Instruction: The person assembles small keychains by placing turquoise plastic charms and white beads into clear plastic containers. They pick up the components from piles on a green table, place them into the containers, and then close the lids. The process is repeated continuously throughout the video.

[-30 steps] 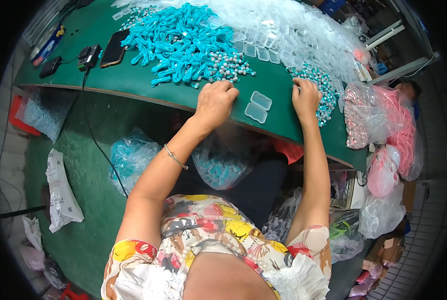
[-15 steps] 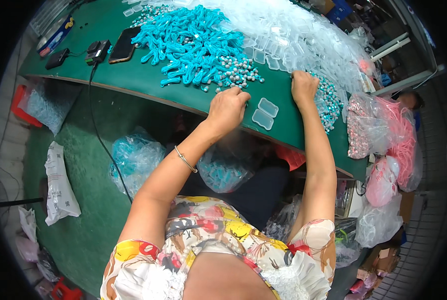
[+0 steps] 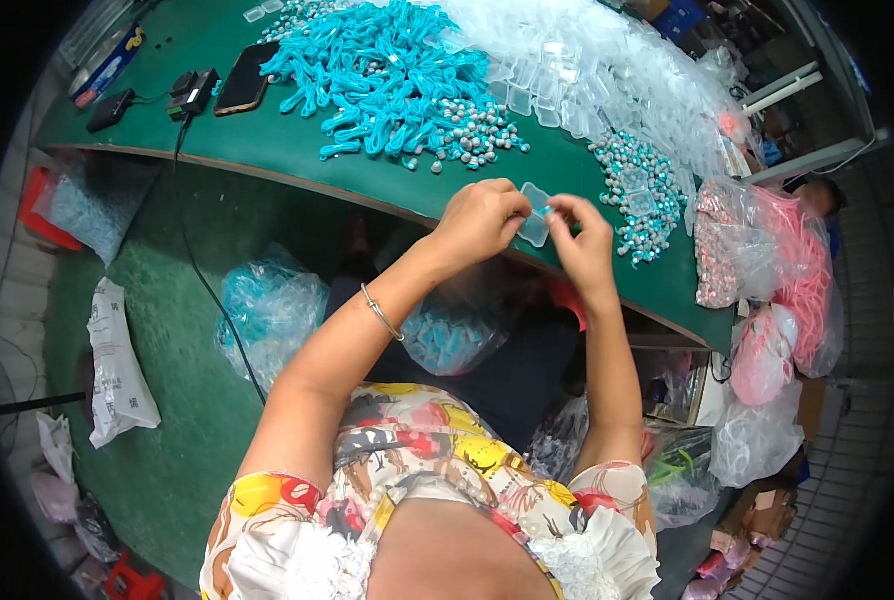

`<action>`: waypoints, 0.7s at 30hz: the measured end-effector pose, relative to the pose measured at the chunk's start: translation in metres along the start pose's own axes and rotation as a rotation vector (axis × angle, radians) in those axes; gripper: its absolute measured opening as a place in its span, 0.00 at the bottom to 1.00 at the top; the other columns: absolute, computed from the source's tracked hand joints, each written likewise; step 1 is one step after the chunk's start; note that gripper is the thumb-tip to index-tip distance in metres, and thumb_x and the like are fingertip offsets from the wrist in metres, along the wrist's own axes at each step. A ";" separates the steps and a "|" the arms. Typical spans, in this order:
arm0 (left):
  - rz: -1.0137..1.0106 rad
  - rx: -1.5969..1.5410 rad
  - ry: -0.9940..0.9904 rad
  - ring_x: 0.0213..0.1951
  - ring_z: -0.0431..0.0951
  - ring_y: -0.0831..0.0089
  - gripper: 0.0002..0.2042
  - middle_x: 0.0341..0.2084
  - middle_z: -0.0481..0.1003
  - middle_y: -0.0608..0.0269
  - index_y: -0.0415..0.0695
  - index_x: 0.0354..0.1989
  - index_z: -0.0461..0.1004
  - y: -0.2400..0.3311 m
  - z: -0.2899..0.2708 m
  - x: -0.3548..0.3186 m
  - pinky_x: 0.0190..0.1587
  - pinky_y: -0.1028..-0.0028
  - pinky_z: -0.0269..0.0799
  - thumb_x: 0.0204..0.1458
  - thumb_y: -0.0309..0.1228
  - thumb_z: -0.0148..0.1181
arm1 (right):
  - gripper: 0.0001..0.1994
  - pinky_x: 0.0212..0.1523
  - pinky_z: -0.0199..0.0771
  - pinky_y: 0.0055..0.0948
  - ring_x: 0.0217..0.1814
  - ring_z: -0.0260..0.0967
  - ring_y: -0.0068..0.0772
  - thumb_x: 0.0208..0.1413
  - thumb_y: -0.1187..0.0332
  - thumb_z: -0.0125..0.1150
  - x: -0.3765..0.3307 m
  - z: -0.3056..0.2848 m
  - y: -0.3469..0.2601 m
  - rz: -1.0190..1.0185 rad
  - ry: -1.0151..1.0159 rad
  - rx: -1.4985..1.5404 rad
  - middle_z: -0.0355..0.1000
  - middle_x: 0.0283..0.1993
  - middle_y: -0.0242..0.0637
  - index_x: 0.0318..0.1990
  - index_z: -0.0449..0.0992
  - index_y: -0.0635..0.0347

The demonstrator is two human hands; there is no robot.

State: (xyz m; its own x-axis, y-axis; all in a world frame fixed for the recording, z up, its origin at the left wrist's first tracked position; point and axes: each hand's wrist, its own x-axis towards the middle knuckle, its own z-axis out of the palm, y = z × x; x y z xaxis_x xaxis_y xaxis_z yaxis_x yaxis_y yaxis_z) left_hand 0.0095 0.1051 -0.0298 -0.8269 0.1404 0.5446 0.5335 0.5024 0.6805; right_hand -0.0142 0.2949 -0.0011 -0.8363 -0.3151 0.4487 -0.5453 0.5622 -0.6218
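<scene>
Action at the front of the green bench (image 3: 237, 140), where a small clear plastic box with two rounded halves (image 3: 534, 231) lies open! The left hand (image 3: 481, 214) has thumb and fingers pressed together beside it; whatever's between them is hidden. The right hand (image 3: 582, 238) pinches a tiny turquoise piece (image 3: 547, 210) at the box's side. Danger: a slack pinch could send that piece rolling, and a stray knuckle could nudge the box off the nearby edge. Beyond, clear plastic boxes (image 3: 587, 65) heap up; below, a clear plastic bag (image 3: 452, 342) bulges with turquoise pieces.
</scene>
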 end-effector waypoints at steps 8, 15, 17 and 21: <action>-0.002 0.029 -0.007 0.35 0.76 0.55 0.08 0.31 0.72 0.55 0.41 0.33 0.79 0.002 -0.001 -0.005 0.38 0.59 0.73 0.44 0.27 0.65 | 0.08 0.40 0.68 0.36 0.41 0.70 0.39 0.47 0.69 0.68 -0.023 0.017 -0.003 -0.090 0.059 -0.241 0.73 0.39 0.35 0.37 0.79 0.55; 0.016 0.168 -0.151 0.40 0.75 0.53 0.21 0.37 0.71 0.55 0.42 0.47 0.74 0.006 -0.016 -0.006 0.41 0.58 0.71 0.42 0.33 0.69 | 0.07 0.39 0.72 0.36 0.39 0.72 0.40 0.48 0.70 0.67 -0.011 0.004 0.000 -0.070 -0.052 -0.120 0.74 0.37 0.38 0.36 0.80 0.57; 0.014 0.173 -0.164 0.41 0.74 0.53 0.22 0.37 0.71 0.55 0.43 0.47 0.74 0.004 -0.016 -0.006 0.42 0.58 0.71 0.42 0.33 0.69 | 0.06 0.36 0.73 0.35 0.36 0.73 0.40 0.49 0.71 0.66 0.003 0.000 -0.006 -0.037 -0.040 -0.066 0.75 0.36 0.39 0.36 0.80 0.59; 0.016 0.181 -0.129 0.41 0.74 0.52 0.21 0.37 0.72 0.54 0.42 0.45 0.75 0.002 -0.012 -0.010 0.43 0.57 0.71 0.41 0.34 0.70 | 0.05 0.36 0.73 0.35 0.35 0.74 0.40 0.51 0.74 0.63 0.053 0.022 -0.025 -0.191 -0.080 0.014 0.76 0.35 0.40 0.36 0.80 0.59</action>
State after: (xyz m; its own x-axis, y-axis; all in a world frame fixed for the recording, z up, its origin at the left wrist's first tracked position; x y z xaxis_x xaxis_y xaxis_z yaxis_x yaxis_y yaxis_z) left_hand 0.0207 0.0943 -0.0279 -0.8408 0.2512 0.4795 0.5154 0.6424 0.5672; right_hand -0.0462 0.2474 0.0238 -0.7191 -0.4751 0.5071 -0.6947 0.4760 -0.5392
